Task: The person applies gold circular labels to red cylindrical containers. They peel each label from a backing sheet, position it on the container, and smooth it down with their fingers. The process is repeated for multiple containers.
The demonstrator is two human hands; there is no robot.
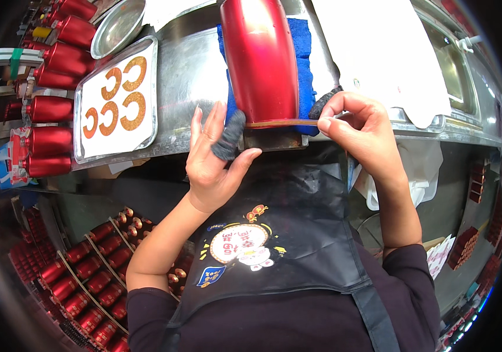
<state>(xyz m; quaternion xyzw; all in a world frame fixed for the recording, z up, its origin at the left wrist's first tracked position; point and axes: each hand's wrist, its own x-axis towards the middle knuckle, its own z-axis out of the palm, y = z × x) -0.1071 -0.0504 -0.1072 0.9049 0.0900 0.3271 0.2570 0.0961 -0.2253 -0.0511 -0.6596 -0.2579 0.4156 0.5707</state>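
Observation:
A shiny red metal cylinder (260, 58) lies on a blue cloth (302, 64) on the steel workbench (192, 76). A thin gold-coloured strip (280, 123) runs along the cylinder's near end. My left hand (213, 158), with a dark cot on one fingertip, presses the strip at the cylinder's lower left edge. My right hand (356, 126), also with a dark fingertip cover, pinches the strip's right end beside the cylinder. My dark apron (274, 234) fills the lower middle.
A metal tray (81, 132) with several orange ring-shaped stickers on white sits left of the cylinder. More red cylinders (48, 111) stand in a row at far left. A crate of red cylinders (87, 264) lies below left. A white sheet (374, 53) covers the right bench.

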